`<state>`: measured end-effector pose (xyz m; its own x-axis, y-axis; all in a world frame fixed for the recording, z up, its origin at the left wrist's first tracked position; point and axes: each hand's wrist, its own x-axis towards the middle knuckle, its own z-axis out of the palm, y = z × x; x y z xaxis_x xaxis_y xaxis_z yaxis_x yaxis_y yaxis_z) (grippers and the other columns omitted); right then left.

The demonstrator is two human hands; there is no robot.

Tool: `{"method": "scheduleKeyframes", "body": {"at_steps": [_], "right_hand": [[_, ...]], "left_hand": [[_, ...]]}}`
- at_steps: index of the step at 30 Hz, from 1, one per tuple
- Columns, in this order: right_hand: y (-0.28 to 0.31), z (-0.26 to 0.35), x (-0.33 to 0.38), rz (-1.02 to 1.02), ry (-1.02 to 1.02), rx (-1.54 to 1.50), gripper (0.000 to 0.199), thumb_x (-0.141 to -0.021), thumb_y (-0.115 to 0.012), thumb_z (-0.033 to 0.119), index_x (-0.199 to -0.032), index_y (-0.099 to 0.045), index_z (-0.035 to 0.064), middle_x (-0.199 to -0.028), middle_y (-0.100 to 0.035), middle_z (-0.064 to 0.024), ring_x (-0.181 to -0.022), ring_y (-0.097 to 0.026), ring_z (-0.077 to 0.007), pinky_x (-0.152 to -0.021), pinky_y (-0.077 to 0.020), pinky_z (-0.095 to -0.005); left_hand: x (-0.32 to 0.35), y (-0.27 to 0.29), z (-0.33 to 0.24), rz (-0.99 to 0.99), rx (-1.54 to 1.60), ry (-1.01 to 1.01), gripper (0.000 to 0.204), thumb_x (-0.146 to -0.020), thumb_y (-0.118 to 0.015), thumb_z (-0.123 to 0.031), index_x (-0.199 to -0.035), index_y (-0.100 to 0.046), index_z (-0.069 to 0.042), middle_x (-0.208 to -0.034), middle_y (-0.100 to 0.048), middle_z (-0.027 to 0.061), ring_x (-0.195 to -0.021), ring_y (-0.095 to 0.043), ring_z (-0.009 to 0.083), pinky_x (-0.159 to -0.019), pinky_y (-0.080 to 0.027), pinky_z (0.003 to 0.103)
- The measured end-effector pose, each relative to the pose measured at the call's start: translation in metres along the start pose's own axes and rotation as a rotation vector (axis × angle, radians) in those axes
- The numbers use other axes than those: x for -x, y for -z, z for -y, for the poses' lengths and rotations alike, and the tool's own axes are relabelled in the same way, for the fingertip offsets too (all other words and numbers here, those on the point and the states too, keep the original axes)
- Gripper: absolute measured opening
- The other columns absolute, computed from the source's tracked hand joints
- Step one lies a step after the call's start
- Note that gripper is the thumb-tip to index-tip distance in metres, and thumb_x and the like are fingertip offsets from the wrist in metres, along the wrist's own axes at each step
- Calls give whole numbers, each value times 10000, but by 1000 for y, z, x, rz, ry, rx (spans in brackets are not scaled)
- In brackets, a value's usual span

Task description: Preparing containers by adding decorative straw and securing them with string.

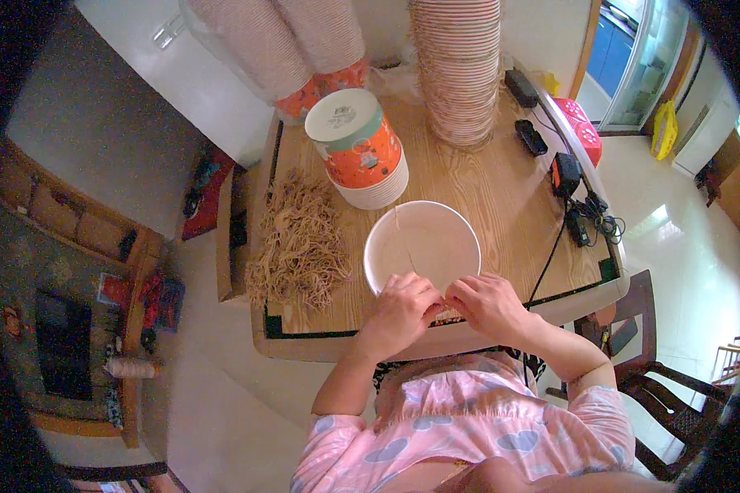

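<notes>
Left hand (406, 302) and right hand (487, 302) meet, fingertips curled, at the near edge of the white paper tub (437, 238) on the bench (514, 226); what they pinch is hidden. The tub looks light and dentable, best taken by its rim.

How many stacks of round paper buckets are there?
4: a tall white-and-orange stack at back left, a similar stack beside it, a tall pale stack farther right, and a short upturned orange stack nearer. More may be hidden.
</notes>
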<state>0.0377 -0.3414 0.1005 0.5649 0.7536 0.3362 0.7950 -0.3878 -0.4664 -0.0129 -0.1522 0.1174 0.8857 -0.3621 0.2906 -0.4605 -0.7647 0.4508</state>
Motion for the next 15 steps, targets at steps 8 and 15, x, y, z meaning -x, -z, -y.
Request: {"method": "scheduleKeyframes", "body": {"at_steps": [8,15], "right_hand": [[11,6,-6,152,-34,-20,159,-815,-557,186,-871,-463,71,-736,-590,-108,-693,-614,-319,-601,-480,-418],[11,5,-7,125,-29,-12,110,-834,-570,171,-853,-505,85,-698,-582,-88,-653,-593,-299,-567,-459,-407]], "left_hand": [[3,1,-6,0,36,120,133,-757,-665,-175,-782,-618,-53,-762,-590,105,-734,-567,304,-681,-443,399],[4,1,-2,2,89,106,187,-788,-649,-226,-746,-608,-49,-714,-576,91,-714,-576,276,-701,-430,389]]}}
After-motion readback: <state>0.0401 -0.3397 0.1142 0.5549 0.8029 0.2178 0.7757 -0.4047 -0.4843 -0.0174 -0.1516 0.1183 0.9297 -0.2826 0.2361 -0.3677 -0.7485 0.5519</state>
